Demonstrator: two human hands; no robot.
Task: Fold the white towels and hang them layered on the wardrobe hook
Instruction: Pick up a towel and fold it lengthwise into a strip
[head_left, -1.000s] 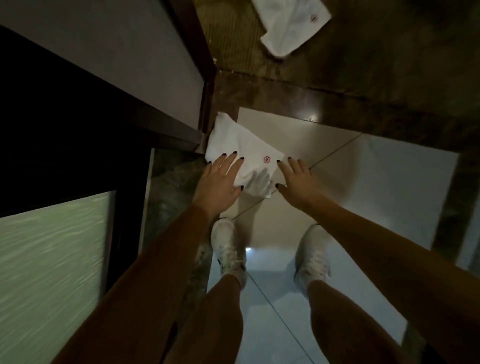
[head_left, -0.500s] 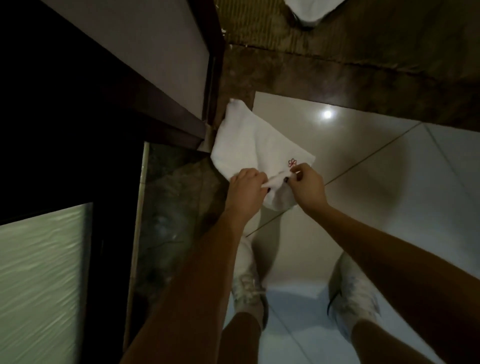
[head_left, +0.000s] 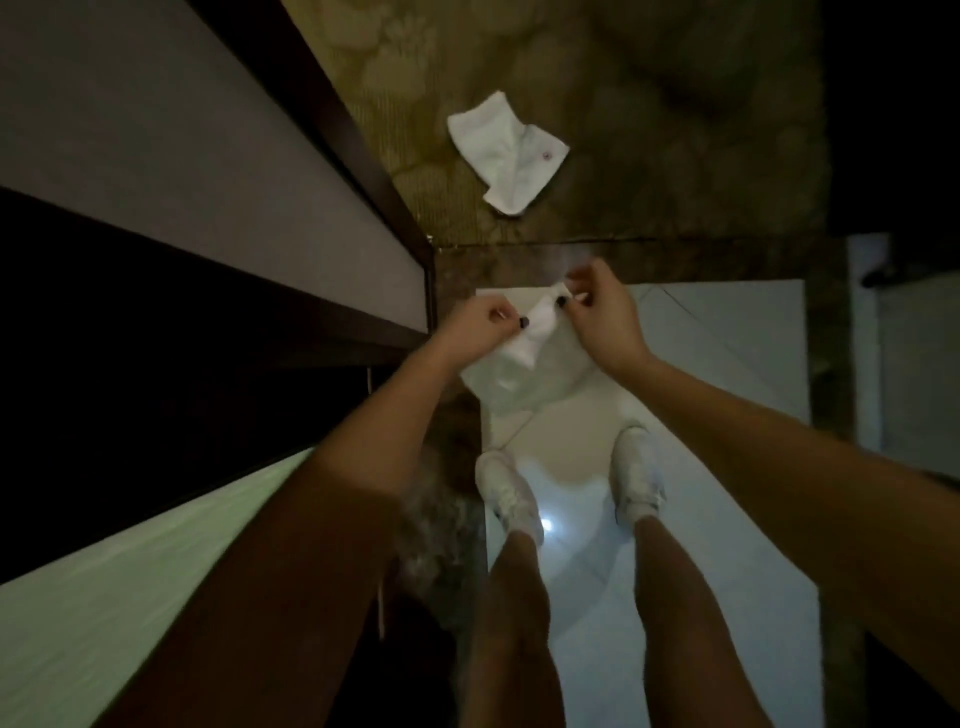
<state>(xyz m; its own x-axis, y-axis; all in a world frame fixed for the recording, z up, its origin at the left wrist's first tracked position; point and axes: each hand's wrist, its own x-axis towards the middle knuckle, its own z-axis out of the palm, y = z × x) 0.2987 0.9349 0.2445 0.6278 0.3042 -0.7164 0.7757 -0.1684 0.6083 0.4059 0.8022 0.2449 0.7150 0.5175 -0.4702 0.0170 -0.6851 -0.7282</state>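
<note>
While left grip (head_left: 480, 327) and right grip (head_left: 605, 317) each pinch top edge of white towel (head_left: 519, 374), it hangs over tiled floor (head_left: 727, 364) ahead of shoes (head_left: 511, 496). Fold judged barely begun. Second towel (head_left: 506, 150) lies crumpled on carpet (head_left: 675, 130), untouched. Hook not in view; hanging and layering not yet done.

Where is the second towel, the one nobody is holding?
Head view, top centre: the loose towel lies crumpled on the patterned carpet, beyond the held towel and apart from it.
</note>
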